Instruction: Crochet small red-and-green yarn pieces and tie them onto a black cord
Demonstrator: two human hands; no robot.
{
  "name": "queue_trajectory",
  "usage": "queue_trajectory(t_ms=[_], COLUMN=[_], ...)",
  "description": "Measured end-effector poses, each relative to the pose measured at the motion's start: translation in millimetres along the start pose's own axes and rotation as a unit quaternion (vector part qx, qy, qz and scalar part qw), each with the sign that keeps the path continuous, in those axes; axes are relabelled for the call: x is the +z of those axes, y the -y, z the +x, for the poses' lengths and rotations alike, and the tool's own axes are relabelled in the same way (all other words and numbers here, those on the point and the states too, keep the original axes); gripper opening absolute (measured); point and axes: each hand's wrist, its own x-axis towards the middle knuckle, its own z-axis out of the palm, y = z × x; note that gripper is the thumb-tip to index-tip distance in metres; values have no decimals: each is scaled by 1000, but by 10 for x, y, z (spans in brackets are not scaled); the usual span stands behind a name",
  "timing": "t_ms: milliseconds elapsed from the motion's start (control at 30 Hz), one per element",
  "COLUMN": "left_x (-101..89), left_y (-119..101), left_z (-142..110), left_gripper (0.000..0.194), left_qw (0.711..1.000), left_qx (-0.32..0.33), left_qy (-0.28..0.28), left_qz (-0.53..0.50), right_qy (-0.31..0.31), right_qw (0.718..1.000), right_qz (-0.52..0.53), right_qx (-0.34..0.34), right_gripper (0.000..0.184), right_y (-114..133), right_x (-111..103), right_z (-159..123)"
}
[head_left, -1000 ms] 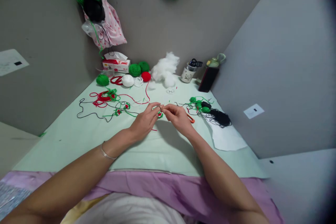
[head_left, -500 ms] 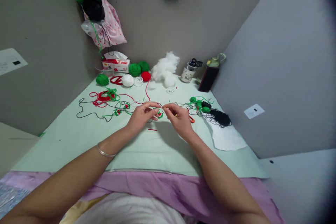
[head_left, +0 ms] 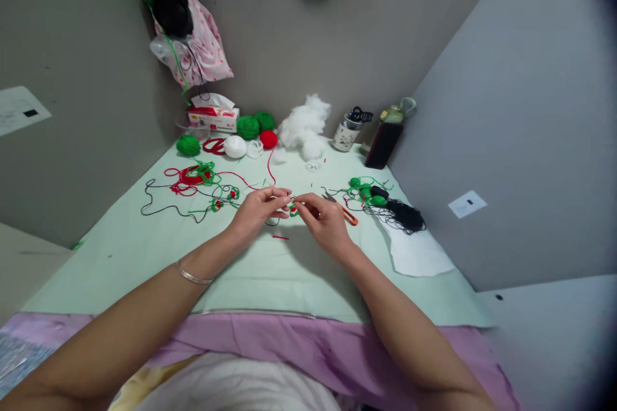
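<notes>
My left hand and my right hand meet above the middle of the table, both closed in a pinch. A thin black yarn runs at their fingertips; its course between the fingers is partly hidden. Just below the fingertips shows a small green, white and red crocheted piece, partly covered by the fingers. Close behind my right hand lie scissors with orange handles, blades toward the back. A short red yarn scrap rests in front of the hands.
Left of the hands lie tangled red yarn and two small crocheted pieces. To the right are green crocheted pieces, a black yarn bundle and white paper. White stuffing, a cup and a phone stand behind.
My right hand has shifted slightly left and turned, baring more of the scissors. My left hand has drawn slightly left, with the fingertips still close together.
</notes>
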Motion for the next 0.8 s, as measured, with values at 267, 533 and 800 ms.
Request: queue_trajectory(t_ms=[267, 533, 800], left_x=[-34, -143, -805], left_y=[-7, -229, -673], left_z=[3, 5, -1], left_gripper=[23, 16, 8], left_qw=[999, 997, 987], left_qx=[-30, -43, 50], left_qy=[22, 49, -66], left_qz=[-25, -47, -139], right_qy=[-43, -164, -305], right_qw=[994, 978, 919], right_qz=[-96, -57, 146], right_qx=[-24, 119, 204], right_gripper=[20, 17, 17], right_y=[-61, -503, -949], right_x=[-33, -369, -837], right_z=[17, 226, 355])
